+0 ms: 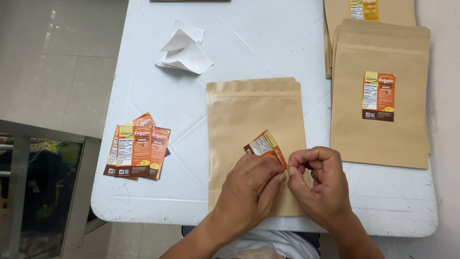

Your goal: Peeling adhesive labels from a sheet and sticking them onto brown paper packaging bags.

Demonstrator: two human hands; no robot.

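My left hand (251, 189) pinches a small orange label sticker (264, 146) that curls up over a plain brown paper pouch (254, 120) lying flat on the white table (239, 38). My right hand (316, 184) has its fingertips closed together at the sticker's lower right edge, touching my left fingers. Both hands rest over the pouch's lower half.
A small fan of orange label stickers (136, 151) lies at the left. Crumpled white backing papers (184, 50) sit at the back. A stack of brown pouches with a label on top (381, 103) is at the right, another stack (369, 12) behind it. The table's front edge is just below my hands.
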